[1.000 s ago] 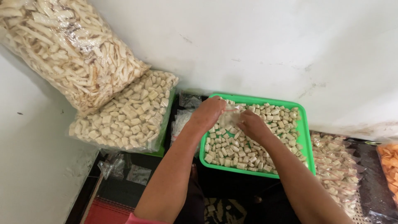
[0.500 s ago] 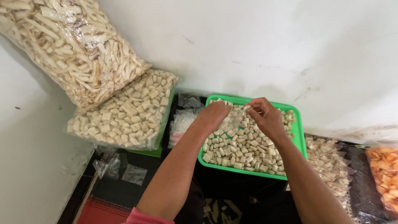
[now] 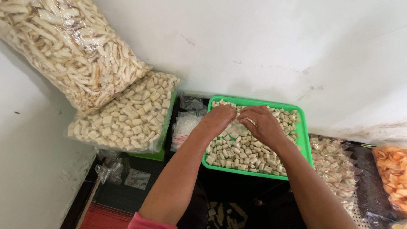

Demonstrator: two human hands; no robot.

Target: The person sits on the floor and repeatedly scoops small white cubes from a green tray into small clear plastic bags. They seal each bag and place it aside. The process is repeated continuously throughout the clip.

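Observation:
A green plastic tray (image 3: pixel 306 146) sits on the floor by the white wall, filled with several small pale square snack pieces (image 3: pixel 246 154). Over its far half, my left hand (image 3: pixel 218 118) and my right hand (image 3: pixel 263 124) come together, pinching a small clear plastic bag (image 3: pixel 238 126) between them. The bag is mostly hidden by my fingers. Whether it holds any pieces I cannot tell.
A large clear bag of pale stick snacks (image 3: pixel 68 46) leans on the wall at left, above a bag of square pieces (image 3: pixel 129 114). Empty small bags (image 3: pixel 186 123) lie left of the tray. Filled small packets (image 3: pixel 335 165) and an orange snack bag (image 3: pixel 392 169) lie at right.
Both hands have lifted from the pile of pieces toward the tray's far edge and drawn closer together around the small clear bag. The view has shifted slightly.

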